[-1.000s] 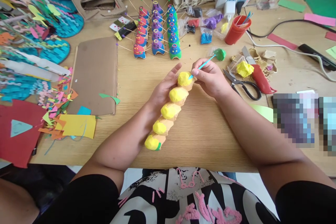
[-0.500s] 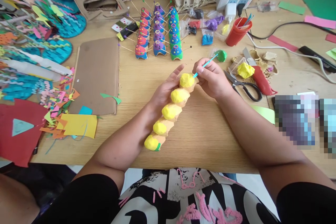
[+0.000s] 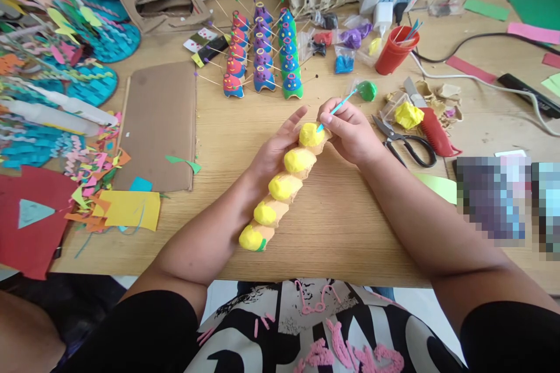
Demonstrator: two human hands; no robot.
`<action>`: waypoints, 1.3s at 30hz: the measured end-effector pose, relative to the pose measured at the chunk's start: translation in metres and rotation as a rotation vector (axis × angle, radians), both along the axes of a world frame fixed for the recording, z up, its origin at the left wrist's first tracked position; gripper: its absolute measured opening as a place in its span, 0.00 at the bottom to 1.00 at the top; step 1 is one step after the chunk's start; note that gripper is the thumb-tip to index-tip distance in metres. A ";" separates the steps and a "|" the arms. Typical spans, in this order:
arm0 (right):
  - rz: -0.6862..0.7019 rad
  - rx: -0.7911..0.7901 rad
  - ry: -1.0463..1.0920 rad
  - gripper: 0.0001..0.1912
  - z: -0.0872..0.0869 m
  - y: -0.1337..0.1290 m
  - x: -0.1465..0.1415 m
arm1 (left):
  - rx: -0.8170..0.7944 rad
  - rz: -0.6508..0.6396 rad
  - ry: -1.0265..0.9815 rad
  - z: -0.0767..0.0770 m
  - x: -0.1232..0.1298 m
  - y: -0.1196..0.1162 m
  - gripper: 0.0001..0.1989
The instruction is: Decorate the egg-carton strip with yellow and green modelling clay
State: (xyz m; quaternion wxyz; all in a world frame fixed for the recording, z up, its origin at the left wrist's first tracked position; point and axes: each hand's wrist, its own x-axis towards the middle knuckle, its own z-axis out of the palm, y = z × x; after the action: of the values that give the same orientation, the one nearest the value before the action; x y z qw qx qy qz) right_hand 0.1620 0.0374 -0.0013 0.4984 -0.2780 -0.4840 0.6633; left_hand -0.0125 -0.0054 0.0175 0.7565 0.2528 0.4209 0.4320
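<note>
Wooden worktop carries an egg-carton strip of five yellow-topped cups, running from its near edge toward the middle. Left hand lies against the strip's far cups, fingers loose and extended; how much it grips is hidden behind the cups. Right hand pinches a thin blue tool whose tip touches the farthest cup. Blurred patches hide things toward the right edge
</note>
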 end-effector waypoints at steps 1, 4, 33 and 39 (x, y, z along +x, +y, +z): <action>0.001 0.002 -0.005 0.29 0.000 0.000 0.000 | 0.002 -0.001 -0.008 0.000 0.000 0.000 0.26; 0.002 -0.004 -0.012 0.29 0.001 0.000 -0.001 | -0.024 0.010 -0.007 0.000 0.001 -0.001 0.26; -0.049 -0.041 -0.015 0.28 0.000 0.000 -0.001 | -0.019 0.008 0.063 -0.001 0.001 0.000 0.29; -0.038 -0.060 -0.010 0.28 0.002 -0.001 -0.001 | -0.008 0.037 0.037 -0.003 -0.001 0.001 0.24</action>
State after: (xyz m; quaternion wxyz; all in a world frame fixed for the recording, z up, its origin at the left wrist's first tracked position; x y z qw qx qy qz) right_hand 0.1609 0.0365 0.0004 0.4999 -0.3054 -0.4612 0.6664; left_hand -0.0131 -0.0045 0.0142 0.7415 0.2500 0.4410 0.4395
